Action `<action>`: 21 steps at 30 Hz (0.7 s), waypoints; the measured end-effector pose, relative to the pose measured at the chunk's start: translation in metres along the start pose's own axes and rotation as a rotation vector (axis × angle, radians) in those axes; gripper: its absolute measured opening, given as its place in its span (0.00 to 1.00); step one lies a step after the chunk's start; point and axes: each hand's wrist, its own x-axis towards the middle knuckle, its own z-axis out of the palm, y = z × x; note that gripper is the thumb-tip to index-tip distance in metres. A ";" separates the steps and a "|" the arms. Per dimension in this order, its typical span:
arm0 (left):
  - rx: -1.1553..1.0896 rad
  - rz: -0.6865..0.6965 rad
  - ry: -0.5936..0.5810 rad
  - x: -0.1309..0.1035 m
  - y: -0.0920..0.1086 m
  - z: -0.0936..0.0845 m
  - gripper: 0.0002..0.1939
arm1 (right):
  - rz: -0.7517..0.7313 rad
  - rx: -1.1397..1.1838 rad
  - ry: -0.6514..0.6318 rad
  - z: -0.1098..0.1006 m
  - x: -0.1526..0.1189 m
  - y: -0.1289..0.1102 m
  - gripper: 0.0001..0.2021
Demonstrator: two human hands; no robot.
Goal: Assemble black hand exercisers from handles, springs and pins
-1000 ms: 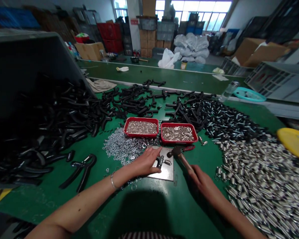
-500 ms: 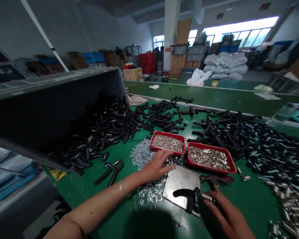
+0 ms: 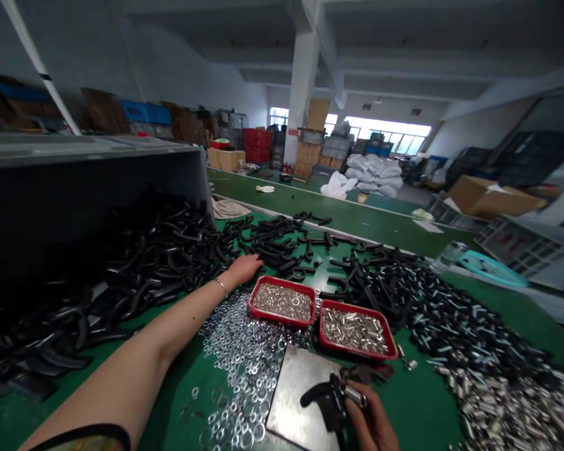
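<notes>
My left hand (image 3: 244, 268) reaches out over the near edge of the pile of black plastic handles (image 3: 183, 235). Its fingertips are hidden among the parts, so whether they grip one cannot be made out. My right hand (image 3: 373, 419) is closed around a partly assembled hand grip strengthener (image 3: 336, 407), a black curved piece with a metal coil spring (image 3: 354, 394). That piece is over the right side of a flat metal plate (image 3: 296, 382). Just beyond my right fingers lies a dark tool (image 3: 369, 372), partly hidden.
Red trays of tiny metal parts (image 3: 282, 319) and small metal cylinders (image 3: 355, 351) stand mid-table. Loose rings and nuts (image 3: 244, 363) spread left of the plate. Black screw knobs (image 3: 455, 313) and metal sleeves (image 3: 512, 401) heap at right. A tipped grey crate (image 3: 197, 181) stands left.
My left hand has moved from beside the plate, forward and left to the black handles. My right hand still holds the strengthener near the plate. The view has turned.
</notes>
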 end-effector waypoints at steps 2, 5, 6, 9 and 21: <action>-0.028 -0.029 0.037 -0.006 -0.003 -0.005 0.08 | 0.138 0.236 -0.022 0.005 0.001 -0.006 0.18; -0.116 -0.124 0.174 -0.022 -0.007 -0.026 0.11 | 0.303 0.573 -0.039 0.007 0.003 -0.010 0.17; -0.234 -0.152 0.269 -0.030 -0.006 -0.035 0.13 | 0.323 0.651 -0.036 0.007 0.004 -0.010 0.17; -0.928 -0.159 0.574 -0.065 0.012 -0.061 0.15 | 0.373 0.785 -0.015 0.005 0.007 -0.007 0.17; -1.968 -0.258 -0.445 -0.223 0.170 -0.010 0.30 | 0.428 0.426 -0.257 -0.012 -0.008 -0.016 0.21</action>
